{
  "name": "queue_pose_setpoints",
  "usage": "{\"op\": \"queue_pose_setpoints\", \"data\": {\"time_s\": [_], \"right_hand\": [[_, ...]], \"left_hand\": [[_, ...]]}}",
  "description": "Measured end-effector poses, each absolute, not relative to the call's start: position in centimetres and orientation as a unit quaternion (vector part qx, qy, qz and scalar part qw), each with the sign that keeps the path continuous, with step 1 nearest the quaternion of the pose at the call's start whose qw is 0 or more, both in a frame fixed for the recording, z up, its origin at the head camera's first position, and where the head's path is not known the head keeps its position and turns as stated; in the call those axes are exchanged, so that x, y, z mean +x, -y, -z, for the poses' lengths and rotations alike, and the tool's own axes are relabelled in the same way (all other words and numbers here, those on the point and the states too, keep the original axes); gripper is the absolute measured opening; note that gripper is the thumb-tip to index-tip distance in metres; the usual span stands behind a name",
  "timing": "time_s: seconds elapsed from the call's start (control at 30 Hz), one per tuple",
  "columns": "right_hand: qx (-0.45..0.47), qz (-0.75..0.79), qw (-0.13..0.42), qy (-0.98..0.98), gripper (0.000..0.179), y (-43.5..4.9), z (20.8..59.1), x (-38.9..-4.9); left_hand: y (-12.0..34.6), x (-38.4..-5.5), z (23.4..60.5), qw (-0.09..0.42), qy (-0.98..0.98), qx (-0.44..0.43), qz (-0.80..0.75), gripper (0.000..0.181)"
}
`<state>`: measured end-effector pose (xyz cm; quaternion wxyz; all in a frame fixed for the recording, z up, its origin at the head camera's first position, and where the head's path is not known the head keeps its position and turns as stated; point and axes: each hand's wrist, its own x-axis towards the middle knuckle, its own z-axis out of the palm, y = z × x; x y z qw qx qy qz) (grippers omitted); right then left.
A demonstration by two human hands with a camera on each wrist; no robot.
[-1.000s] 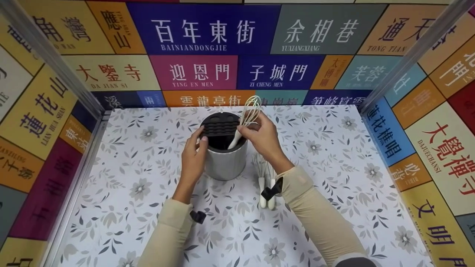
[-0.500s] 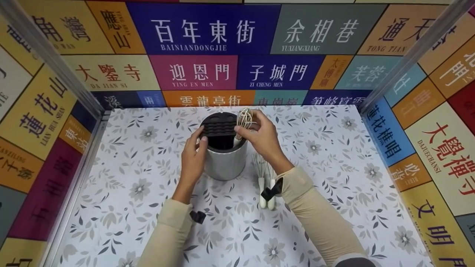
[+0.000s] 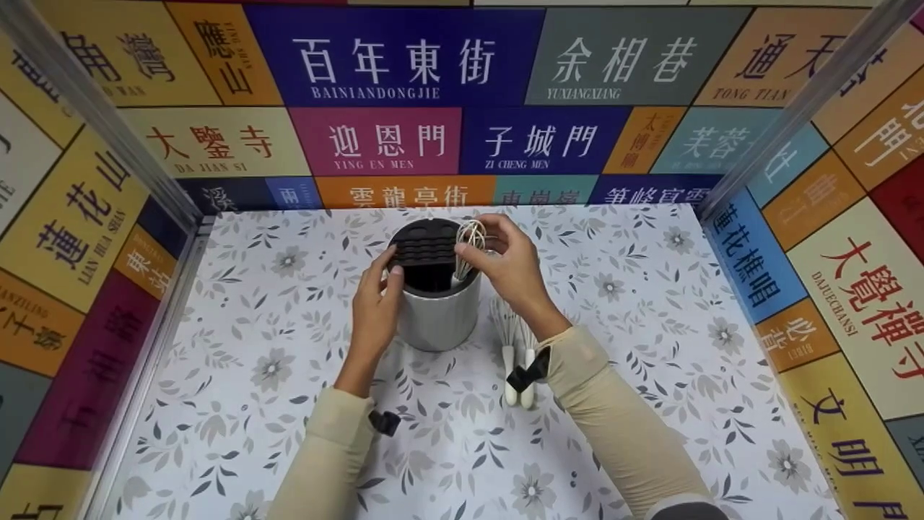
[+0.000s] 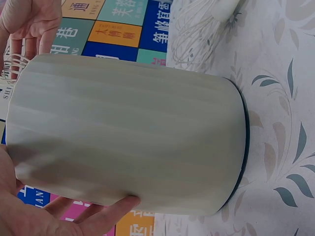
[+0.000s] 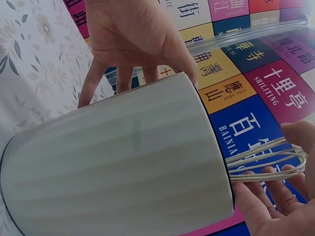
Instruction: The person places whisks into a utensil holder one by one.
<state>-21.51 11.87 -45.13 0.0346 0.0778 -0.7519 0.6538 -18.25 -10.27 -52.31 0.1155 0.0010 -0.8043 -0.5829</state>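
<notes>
The right grip (image 3: 509,256) pinches the whisk (image 3: 471,232) by its wires, its handle down inside the canister (image 3: 438,321), while the left grip (image 3: 377,296) rests spread against the wall, and the wires could snag on the black insert (image 3: 426,253) if pushed down slanted.

White table (image 3: 455,462) that had grey flowers (image 3: 272,368) and leaves (image 3: 216,473), coloured walls (image 3: 390,141) that carried Chinese writing (image 3: 395,61) on three sides, posts (image 3: 798,108) that stood in both back corners
</notes>
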Motion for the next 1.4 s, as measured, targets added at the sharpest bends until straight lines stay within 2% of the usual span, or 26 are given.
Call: {"op": "queue_pose_setpoints", "data": {"time_s": [0.43, 0.6, 1.0, 1.4], "right_hand": [[0.078, -0.674, 0.042, 0.733, 0.042, -11.3, 43.7, -20.7], [0.085, -0.689, 0.048, 0.718, 0.042, -11.7, 44.4, -20.8], [0.071, -0.738, 0.004, 0.671, 0.044, -13.5, 45.2, -20.6], [0.026, -0.758, 0.017, 0.651, 0.038, -16.7, 46.0, -19.9]], "left_hand": [[10.2, -18.4, 52.3, 0.124, 0.808, 0.008, 0.575, 0.042], [10.2, -18.2, 52.2, 0.119, 0.808, 0.01, 0.577, 0.042], [10.2, -18.1, 52.2, 0.111, 0.81, 0.011, 0.576, 0.043], [10.3, -18.2, 52.4, 0.114, 0.805, 0.01, 0.582, 0.043]]}}
